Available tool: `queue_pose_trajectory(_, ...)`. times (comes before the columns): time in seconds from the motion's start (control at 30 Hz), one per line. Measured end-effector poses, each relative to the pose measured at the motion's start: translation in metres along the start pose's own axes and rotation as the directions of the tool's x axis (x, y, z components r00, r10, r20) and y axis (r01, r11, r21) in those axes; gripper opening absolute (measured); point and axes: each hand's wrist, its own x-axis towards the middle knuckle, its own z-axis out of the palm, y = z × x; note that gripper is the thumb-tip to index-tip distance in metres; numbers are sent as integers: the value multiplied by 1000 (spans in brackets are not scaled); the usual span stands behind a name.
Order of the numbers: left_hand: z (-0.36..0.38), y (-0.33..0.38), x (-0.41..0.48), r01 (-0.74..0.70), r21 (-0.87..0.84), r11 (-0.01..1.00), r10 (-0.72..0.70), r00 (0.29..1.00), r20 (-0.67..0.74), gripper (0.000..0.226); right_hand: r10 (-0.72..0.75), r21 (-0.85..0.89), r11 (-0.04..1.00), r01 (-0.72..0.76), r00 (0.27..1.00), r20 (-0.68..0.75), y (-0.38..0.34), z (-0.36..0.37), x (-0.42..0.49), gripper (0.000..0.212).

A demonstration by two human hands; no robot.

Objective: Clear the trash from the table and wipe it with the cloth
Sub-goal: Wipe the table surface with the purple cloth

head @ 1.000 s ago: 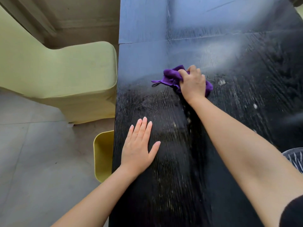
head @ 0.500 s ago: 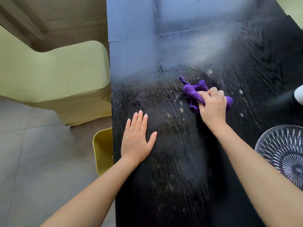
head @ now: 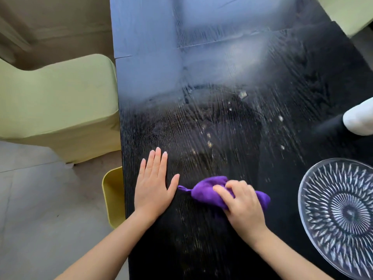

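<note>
A bunched purple cloth [head: 205,190] lies on the black wooden table [head: 212,126], pressed down and gripped by my right hand [head: 242,203] near the table's front. My left hand [head: 153,186] rests flat on the table just left of the cloth, fingers together and holding nothing. Small pale crumbs [head: 242,94] and specks dot the tabletop further away, with damp wipe streaks around them.
A clear cut-glass plate [head: 339,215] sits at the right edge of the table. A white object [head: 361,118] pokes in at the far right. A pale green chair [head: 58,106] and a yellow bin [head: 113,197] stand left of the table.
My right hand has dragged the purple cloth toward me across the table, ending close beside my left hand. The left hand has stayed flat. The view has shifted, bringing in the glass plate.
</note>
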Motion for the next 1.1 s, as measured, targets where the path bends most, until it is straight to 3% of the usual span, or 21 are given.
queue_pose_trajectory(0.37, 1, -1, -3, 11, -8, 1000, -11, 1000, 3, 70, 226, -123, 961, -246, 961, -159, 80, 44, 202, 22)
queue_pose_trajectory(0.5, -1, -1, -3, 7, -13, 1000, -7, 1000, 15, 70, 308, -176, 930, -322, 946, -105, 120, 57, 290, 26)
queue_pose_trajectory(0.7, 3, -1, -4, 7, -43, 999, -6, 1000, 19, 69, 622, -43, 770, -636, 764, -170, 132, 82, 363, 29)
queue_pose_trajectory(0.77, 4, -2, -2, 16, -43, 999, -15, 999, 30, 69, 551, -8, 831, -556, 826, -122, 110, 94, 374, 27)
queue_pose_trajectory(0.93, 2, -2, -1, 12, -26, 1000, -11, 999, 41, 69, 185, 132, 972, -193, 980, 66, 24, 116, 380, 24)
queue_pose_trajectory(1.03, 1, -2, -1, 13, -19, 1000, -12, 999, 38, 70, -64, 274, 962, 15, 983, 173, -31, 119, 360, 22)
queue_pose_trajectory(1.1, 1, -2, -1, 19, -20, 1000, -18, 999, 30, 70, -251, 358, 920, 161, 943, 221, -66, 117, 334, 22)
